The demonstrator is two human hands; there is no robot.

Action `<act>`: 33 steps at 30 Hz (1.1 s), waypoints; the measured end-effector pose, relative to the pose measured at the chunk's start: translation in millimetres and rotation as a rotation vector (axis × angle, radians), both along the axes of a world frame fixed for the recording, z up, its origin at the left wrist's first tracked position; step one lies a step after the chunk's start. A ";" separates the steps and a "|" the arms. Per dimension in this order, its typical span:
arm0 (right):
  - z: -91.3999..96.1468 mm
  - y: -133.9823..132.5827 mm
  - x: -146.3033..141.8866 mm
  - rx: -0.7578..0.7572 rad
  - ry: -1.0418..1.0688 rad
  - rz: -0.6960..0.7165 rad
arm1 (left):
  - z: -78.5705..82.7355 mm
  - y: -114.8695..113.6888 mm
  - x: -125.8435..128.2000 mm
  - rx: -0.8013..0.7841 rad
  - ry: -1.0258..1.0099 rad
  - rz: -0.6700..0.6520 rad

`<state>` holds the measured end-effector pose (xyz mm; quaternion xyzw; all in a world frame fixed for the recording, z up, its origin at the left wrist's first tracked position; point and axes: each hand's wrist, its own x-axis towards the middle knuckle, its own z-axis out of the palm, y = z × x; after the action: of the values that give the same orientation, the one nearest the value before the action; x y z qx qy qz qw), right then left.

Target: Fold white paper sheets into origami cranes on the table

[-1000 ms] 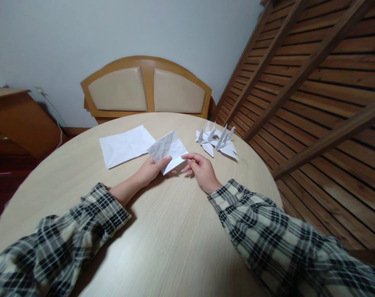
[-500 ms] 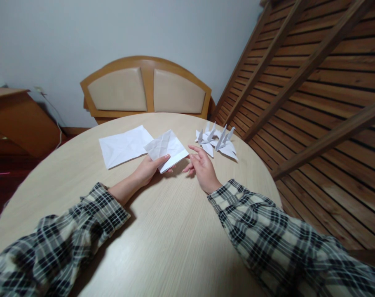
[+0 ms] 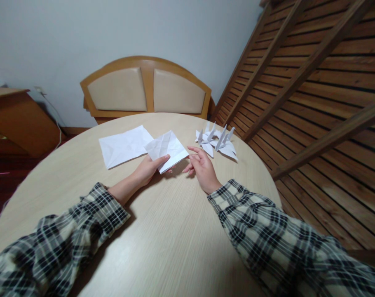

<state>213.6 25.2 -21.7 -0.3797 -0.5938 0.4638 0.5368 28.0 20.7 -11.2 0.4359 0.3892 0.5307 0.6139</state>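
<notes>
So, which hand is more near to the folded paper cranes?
Right. The right hand lies open just in front of the paper cranes, not touching them. The left hand is farther away, holding the creased sheet.

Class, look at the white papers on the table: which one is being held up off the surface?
The creased sheet in the middle, pinched by the left hand. The flat sheet to its left and the folded cranes to its right rest on the table.

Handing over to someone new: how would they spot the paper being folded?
On the round pale wooden table, look ahead of the plaid sleeves. The creased white folded paper is lifted in the left hand, unlike the flat white sheet and finished white paper cranes.
</notes>
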 end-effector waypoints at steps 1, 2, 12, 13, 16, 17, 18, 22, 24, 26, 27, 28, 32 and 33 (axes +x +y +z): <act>-0.1 0.2 0.2 -0.001 -0.004 0.001 | 0.3 -0.2 0.1 -0.001 -0.002 0.001; -0.4 0.3 0.5 -0.001 -0.007 0.001 | 0.7 -0.5 0.2 0.000 -0.001 0.002; -2.1 0.1 1.3 0.015 -0.023 -0.002 | 4.4 -3.1 1.6 0.007 0.012 -0.002; -2.0 0.1 1.2 0.014 -0.026 -0.004 | 4.3 -3.1 1.5 0.009 0.012 -0.007; -1.6 0.1 0.7 0.007 -0.026 -0.002 | 3.1 -2.4 0.8 0.022 0.017 -0.025; -1.4 0.0 0.6 0.005 -0.026 0.001 | 2.4 -2.0 0.5 0.026 0.017 -0.029; -1.3 -0.1 0.6 0.003 -0.024 0.005 | 1.6 -1.5 0.2 0.025 0.017 -0.030; -1.1 -0.4 0.8 0.003 -0.016 0.021 | 0.0 -1.1 -0.5 -0.014 0.022 -0.011; -1.4 -0.3 1.2 -0.003 -0.021 0.025 | 0.9 -1.9 -0.2 -0.018 0.024 -0.009; -2.1 -0.1 1.4 -0.007 -0.029 0.029 | 2.5 -3.2 0.4 -0.003 0.022 -0.021; -2.5 0.1 1.3 -0.007 -0.029 0.034 | 3.4 -3.8 0.8 0.006 0.021 -0.029; -2.8 0.2 1.2 -0.003 -0.027 0.039 | 4.3 -4.4 1.1 0.013 0.021 -0.035; -2.7 0.0 0.1 0.014 -0.020 0.037 | 6.0 -5.0 2.8 0.012 0.014 -0.024; -2.3 -0.3 -0.2 0.013 -0.022 0.035 | 5.8 -4.7 3.0 0.008 0.005 -0.021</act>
<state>213.4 25.0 -24.0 -0.3709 -0.6092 0.4649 0.5246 31.0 16.0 -5.3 0.4438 0.3839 0.5249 0.6166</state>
